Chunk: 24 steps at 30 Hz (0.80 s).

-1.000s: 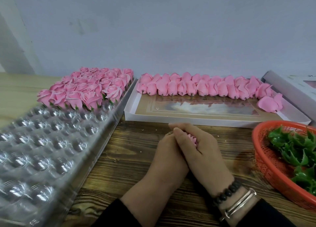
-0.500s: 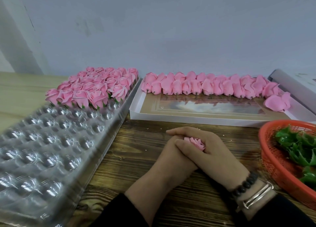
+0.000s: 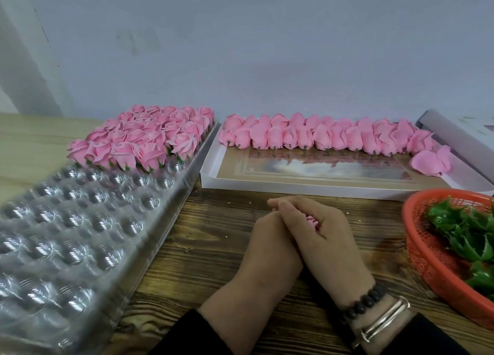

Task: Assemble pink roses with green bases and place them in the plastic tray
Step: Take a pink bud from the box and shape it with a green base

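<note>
Both my hands are cupped together over one pink rose (image 3: 312, 221) on the wooden table. My right hand (image 3: 324, 237) wraps over my left hand (image 3: 267, 245), and only a sliver of petals shows between the fingers. The clear plastic tray (image 3: 80, 226) lies at the left, its far rows filled with several finished roses (image 3: 144, 138) on green bases. A row of bare pink roses (image 3: 320, 136) lies in a white box (image 3: 334, 186) behind my hands. Green bases (image 3: 465, 234) sit in a red basket (image 3: 419, 250) at the right.
A grey wall rises right behind the tray and box. Another white box (image 3: 459, 132) lies at the far right. A loose pink rose (image 3: 430, 163) lies at the right end of the row. Bare wood shows between tray and basket.
My hands closed more tightly around the rose, so less of it shows. The camera view shifted slightly.
</note>
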### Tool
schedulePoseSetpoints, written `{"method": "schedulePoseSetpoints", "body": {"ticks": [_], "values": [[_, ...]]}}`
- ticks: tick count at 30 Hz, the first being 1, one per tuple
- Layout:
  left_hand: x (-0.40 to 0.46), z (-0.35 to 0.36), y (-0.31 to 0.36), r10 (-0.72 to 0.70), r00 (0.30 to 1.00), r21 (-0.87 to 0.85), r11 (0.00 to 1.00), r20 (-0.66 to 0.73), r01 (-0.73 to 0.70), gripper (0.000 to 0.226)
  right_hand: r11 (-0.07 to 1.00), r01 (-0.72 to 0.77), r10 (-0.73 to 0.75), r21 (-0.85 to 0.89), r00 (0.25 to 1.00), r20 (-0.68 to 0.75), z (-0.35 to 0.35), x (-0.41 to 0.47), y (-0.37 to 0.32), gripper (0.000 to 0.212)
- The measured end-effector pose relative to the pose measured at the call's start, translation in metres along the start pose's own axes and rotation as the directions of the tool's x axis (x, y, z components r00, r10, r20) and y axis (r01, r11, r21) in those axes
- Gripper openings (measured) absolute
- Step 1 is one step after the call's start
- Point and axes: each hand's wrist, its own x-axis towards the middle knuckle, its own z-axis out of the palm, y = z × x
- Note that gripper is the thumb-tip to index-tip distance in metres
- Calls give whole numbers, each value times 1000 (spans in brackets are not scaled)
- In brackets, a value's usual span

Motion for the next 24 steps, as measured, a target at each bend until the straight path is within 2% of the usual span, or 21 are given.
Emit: {"method": "schedulePoseSetpoints", "body": {"ticks": [5,8,13,19,23,24], "values": [[-1,1,1,14,996,-2,1000,84,-14,14,998,-12,19,-64,995,99,-6,5,0,20],[-2,-3,3,-52,990,-95,993,133,65,14,994,-14,34,-109,982,185,-11,6,-1,24],[-2,-9,7,-78,976,-69,993,201,94,29,992,-29,62,-124,962,265,-14,3,-6,25],[-4,-10,10,-165,960,9,986,228,167,31,997,-39,59,-74,956,286,-17,0,-5,25],[-6,-10,14,-123,963,-67,987,239,143,9,998,-5,21,-60,964,266,-17,1,2,24],[-7,-10,14,-104,968,-111,985,229,133,11,998,3,13,-63,966,258,-17,2,3,27]]}}
